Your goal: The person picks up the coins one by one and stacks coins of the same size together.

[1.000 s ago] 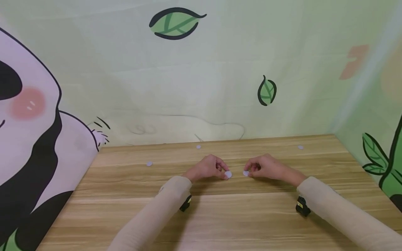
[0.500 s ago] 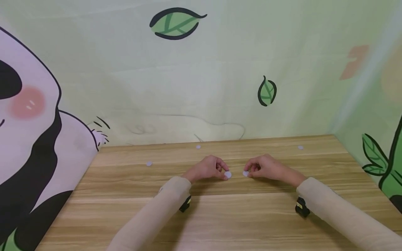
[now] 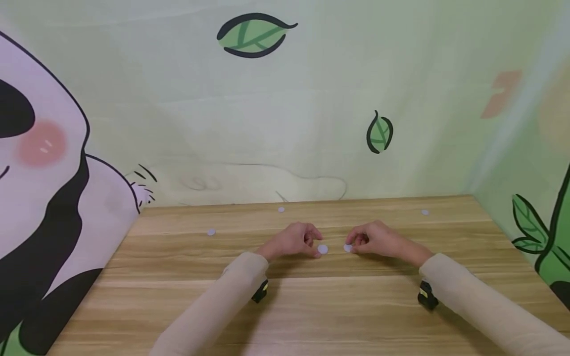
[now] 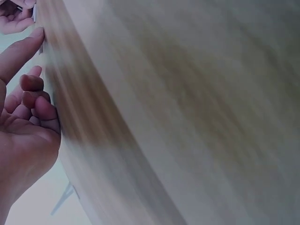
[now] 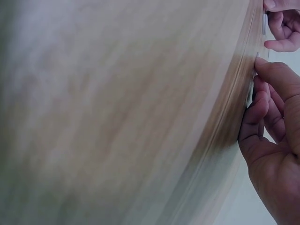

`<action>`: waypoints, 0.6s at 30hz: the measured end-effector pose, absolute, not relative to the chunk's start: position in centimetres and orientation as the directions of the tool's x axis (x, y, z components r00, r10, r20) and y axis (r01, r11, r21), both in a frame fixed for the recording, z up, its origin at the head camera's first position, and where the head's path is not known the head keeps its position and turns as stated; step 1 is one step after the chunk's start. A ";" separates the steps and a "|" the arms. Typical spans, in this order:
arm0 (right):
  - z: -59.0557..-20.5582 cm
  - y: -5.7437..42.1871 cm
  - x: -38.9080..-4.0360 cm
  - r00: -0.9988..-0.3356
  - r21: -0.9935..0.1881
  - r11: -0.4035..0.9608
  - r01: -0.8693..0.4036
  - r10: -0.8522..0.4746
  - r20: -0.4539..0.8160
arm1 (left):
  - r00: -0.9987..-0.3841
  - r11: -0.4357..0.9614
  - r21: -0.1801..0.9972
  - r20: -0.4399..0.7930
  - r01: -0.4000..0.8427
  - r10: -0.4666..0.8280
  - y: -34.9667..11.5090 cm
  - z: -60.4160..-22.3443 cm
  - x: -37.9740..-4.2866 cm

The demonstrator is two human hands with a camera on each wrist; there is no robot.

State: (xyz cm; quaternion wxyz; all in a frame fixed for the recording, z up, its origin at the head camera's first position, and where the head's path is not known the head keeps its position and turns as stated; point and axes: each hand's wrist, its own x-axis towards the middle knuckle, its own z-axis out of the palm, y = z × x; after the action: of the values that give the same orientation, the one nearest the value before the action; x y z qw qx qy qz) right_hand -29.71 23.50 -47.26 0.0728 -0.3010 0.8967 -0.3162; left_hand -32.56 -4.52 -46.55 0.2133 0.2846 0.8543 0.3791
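Note:
Two small pale round discs lie close together near the middle of the table. Beside the left disc (image 3: pixel 322 249) is my left hand (image 3: pixel 296 240); its thumb is close to the disc's edge, and the index finger is raised clear of it. My right hand (image 3: pixel 376 237) pinches the right disc (image 3: pixel 348 247) at its edge between thumb and index finger, low at the tabletop. In the right wrist view, the left disc (image 5: pixel 264 23) shows edge-on between the parted left thumb and index finger. The remaining fingers of both hands are loosely curled.
More pale discs lie on the wooden table (image 3: pixel 311 316): one at left (image 3: pixel 211 232), one at the back (image 3: pixel 281 209), and one at back right (image 3: pixel 425 212). A printed cloth wall (image 3: pixel 289 113) rises behind the table's far edge.
My left index finger has lifted off the left disc, which now lies flat beside the thumb. The right hand keeps its pinch. The head view has shifted slightly.

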 end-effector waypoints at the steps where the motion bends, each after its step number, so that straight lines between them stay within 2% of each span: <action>1: -47.3 23.5 -29.7 -0.809 -0.612 0.620 -0.491 -0.585 0.057 | -0.745 0.548 0.764 -0.137 0.339 0.652 -4.8 -46.6 -32.5; 6: -47.4 23.5 -29.6 -0.810 -0.611 0.624 -0.487 -0.585 0.048 | -0.784 0.559 0.738 -0.067 0.378 0.618 -7.2 -46.5 -32.4; 13: -47.3 23.6 -29.7 -0.817 -0.608 0.636 -0.475 -0.576 0.036 | -0.880 0.552 0.774 0.011 0.308 0.475 -12.4 -45.1 -31.8; 18: -47.4 23.7 -29.9 -0.818 -0.606 0.637 -0.476 -0.574 0.040 | -0.926 0.616 0.733 0.049 0.288 0.375 -16.5 -44.1 -31.8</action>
State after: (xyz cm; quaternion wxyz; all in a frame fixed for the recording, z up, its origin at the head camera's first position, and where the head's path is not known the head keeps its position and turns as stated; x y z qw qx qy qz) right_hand -29.87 23.71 -47.45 0.0784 -0.2911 0.9013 -0.3110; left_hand -31.83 -16.46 -44.10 0.0545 0.1847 0.8971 0.3976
